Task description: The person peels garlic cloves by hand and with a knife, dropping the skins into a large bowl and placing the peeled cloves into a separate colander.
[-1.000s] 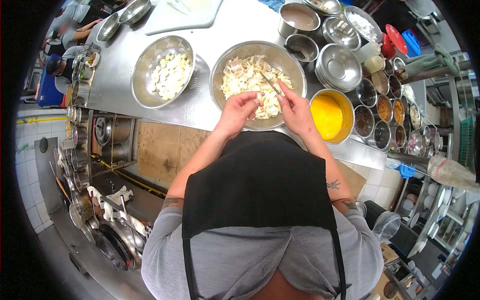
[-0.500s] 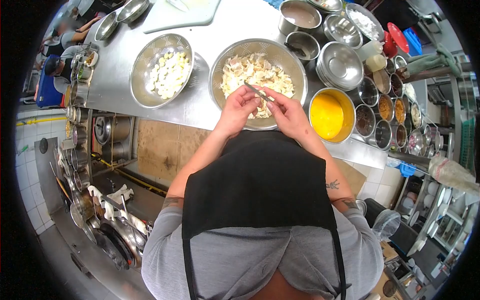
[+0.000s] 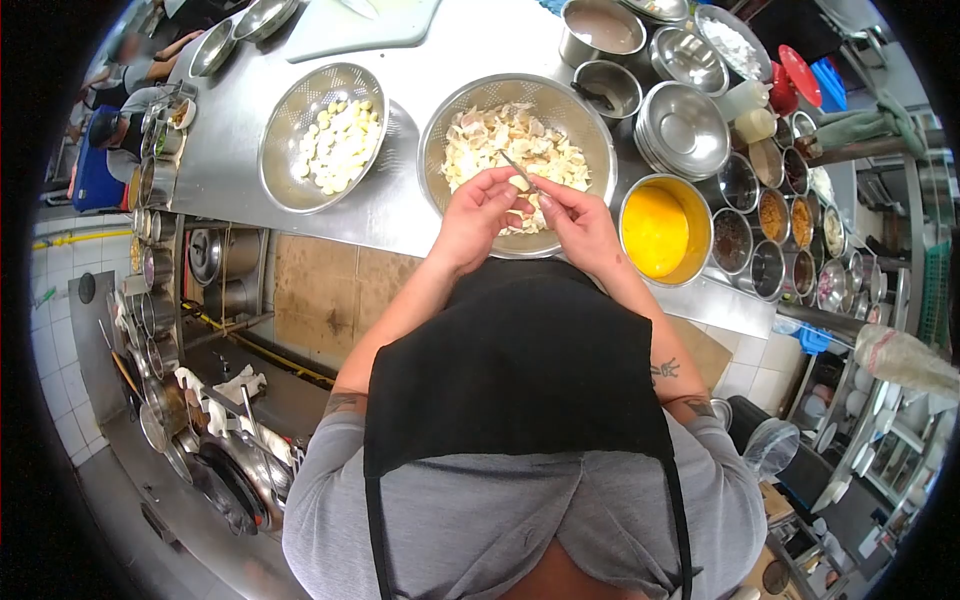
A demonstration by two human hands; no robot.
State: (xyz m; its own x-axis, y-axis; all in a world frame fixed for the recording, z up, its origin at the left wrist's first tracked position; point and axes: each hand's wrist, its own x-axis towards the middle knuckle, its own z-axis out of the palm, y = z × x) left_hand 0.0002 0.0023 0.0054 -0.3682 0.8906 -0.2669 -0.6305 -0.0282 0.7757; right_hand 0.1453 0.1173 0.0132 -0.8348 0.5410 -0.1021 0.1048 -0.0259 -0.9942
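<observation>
Over a perforated steel colander (image 3: 433, 140), my two hands work close together. Garlic cloves and loose papery skins (image 3: 510, 135) fill much of the colander. My left hand (image 3: 474, 220) pinches a pale garlic clove (image 3: 519, 183) between thumb and fingers. A small knife (image 3: 512, 164) is gripped in my right hand (image 3: 582, 228), its thin blade pointing up and left beside the clove. To the left stands a second colander (image 3: 283, 125), tilted, with peeled whitish cloves (image 3: 340, 145) inside.
A pot of yellow liquid (image 3: 655, 232) stands close by my right hand. Stacked steel bowls (image 3: 686, 130) and several condiment containers (image 3: 770, 215) crowd the right side. A cutting board (image 3: 365, 28) lies at the back. Other people (image 3: 125, 125) are at the far left.
The knife blade has swung from lying across the fingers to pointing more upward. The clove in my left hand now shows more clearly. My right hand has shifted slightly.
</observation>
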